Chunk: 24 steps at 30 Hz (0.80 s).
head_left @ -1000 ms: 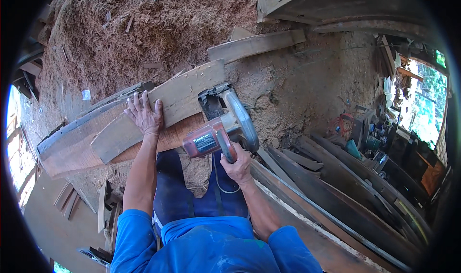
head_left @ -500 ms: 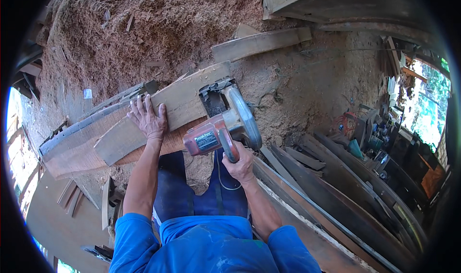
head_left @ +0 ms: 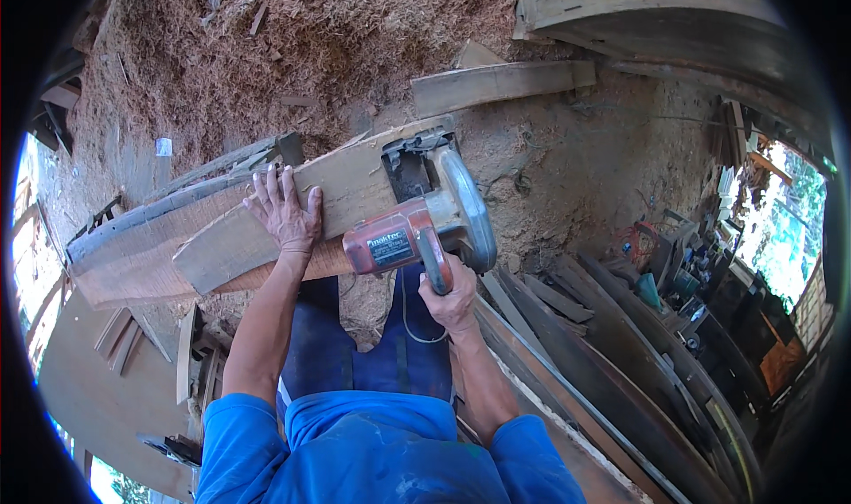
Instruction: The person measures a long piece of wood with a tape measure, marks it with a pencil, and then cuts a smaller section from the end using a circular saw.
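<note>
My left hand lies flat, fingers spread, on a pale plank. The plank lies slanted across a wider reddish-brown board. In my right hand is the rear handle of a circular saw, my fingers wrapped round it. The saw has a red motor housing and a grey metal guard. Its base plate rests at the plank's right end, close to the far edge. The blade is hidden, and I cannot tell whether it is turning. A cord loops down from the saw by my legs.
A heap of shavings covers the ground beyond the boards. A curved wooden piece lies on the ground ahead. Long planks are stacked at my right, with tools and clutter behind them. A large brown sheet is at the lower left.
The saw has moved a little away from me, toward the plank's far edge. My left hand stays on the plank. The whole view has shifted slightly.
</note>
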Each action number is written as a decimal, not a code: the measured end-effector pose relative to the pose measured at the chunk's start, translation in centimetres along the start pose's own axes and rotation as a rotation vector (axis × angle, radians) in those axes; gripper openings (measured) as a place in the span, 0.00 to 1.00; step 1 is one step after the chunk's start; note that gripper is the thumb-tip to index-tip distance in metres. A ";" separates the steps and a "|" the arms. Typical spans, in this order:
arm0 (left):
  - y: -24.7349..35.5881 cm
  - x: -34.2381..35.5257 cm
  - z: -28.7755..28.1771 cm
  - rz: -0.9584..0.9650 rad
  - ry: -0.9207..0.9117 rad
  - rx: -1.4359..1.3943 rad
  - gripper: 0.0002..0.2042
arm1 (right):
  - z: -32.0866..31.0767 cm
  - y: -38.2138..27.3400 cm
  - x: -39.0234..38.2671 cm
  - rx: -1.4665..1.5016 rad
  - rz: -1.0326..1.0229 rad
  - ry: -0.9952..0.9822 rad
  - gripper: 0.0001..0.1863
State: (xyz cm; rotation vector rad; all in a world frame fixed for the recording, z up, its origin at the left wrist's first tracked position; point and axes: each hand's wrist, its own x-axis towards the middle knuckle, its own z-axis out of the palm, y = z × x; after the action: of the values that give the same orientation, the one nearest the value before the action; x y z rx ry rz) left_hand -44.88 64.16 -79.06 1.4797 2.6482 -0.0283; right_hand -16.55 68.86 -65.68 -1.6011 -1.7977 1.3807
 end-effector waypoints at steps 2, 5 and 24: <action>0.1 0.0 -0.1 -0.004 -0.009 -0.022 0.34 | 0.2 0.0 0.4 0.024 0.015 0.002 0.19; 0.1 0.0 -0.2 -0.003 -0.010 -0.055 0.35 | 0.5 -0.1 1.0 0.023 -0.003 0.011 0.19; 0.1 -0.1 -0.6 -0.025 -0.047 -0.100 0.34 | 1.9 -2.8 6.0 0.020 -0.022 0.038 0.15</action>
State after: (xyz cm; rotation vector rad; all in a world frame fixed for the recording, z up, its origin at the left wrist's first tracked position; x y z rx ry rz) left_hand -44.82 64.18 -78.44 1.3978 2.5902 0.0659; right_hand -21.27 73.82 -66.13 -1.5816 -1.7690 1.3457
